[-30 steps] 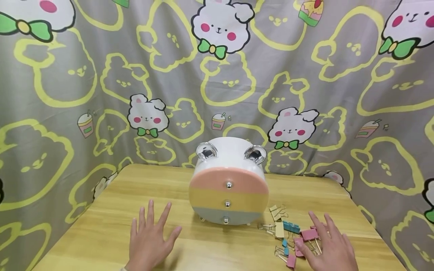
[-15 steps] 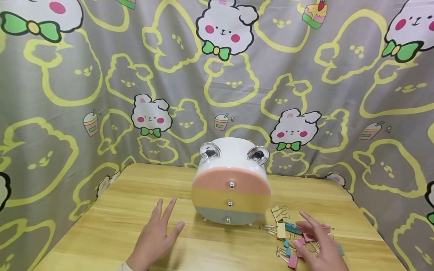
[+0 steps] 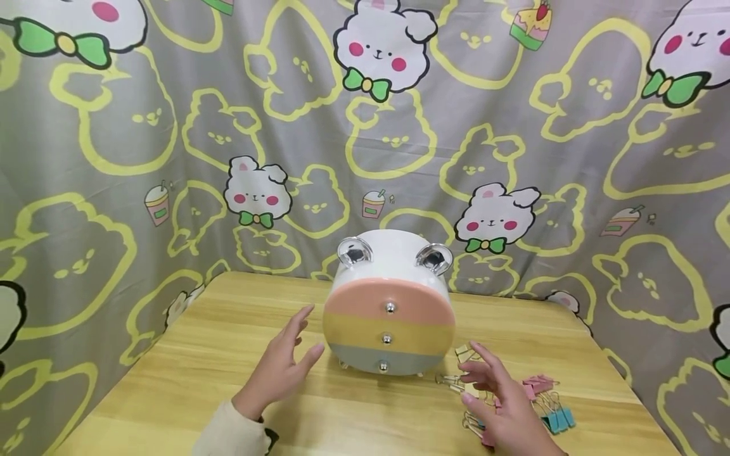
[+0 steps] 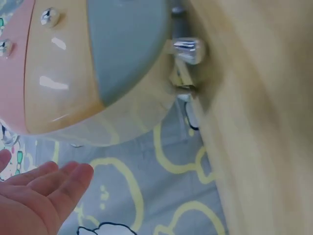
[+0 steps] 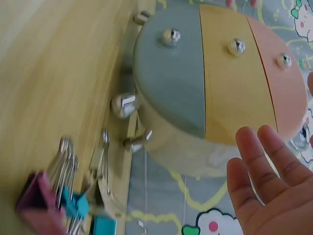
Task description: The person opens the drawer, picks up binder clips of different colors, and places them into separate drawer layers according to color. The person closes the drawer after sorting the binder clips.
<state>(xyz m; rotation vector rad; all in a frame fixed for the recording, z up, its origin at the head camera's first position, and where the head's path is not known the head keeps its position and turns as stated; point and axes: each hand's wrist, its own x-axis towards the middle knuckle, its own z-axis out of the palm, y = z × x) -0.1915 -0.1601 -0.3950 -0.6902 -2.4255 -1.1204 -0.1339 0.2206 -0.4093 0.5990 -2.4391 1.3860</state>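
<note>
A rounded white drawer box (image 3: 393, 259) stands upright near the middle of the table, with two silver ear-like pieces on top. Its front has a pink drawer (image 3: 359, 301), a yellow drawer (image 3: 353, 327) and a grey-blue drawer (image 3: 356, 356), each with a silver knob. To its left my left hand (image 3: 285, 367) is held apart from it, fingers extended and touching nothing. My right hand (image 3: 504, 402) hovers at the right front, fingers slightly bent and holding nothing. Beneath it lie several binder clips, including teal clips (image 3: 559, 419) and pink clips (image 3: 538, 384), partly hidden by the hand.
The wooden table (image 3: 199, 348) extends around the box. A grey curtain (image 3: 319, 139) with yellow outlines and cartoon rabbits hangs behind and at both sides. Short silver feet (image 5: 124, 105) hold the box off the tabletop.
Both hands have moved inward toward the box, the left one rightward and forward, the right one leftward. Their fingers have turned toward its sides. The box and clips have stayed in place.
</note>
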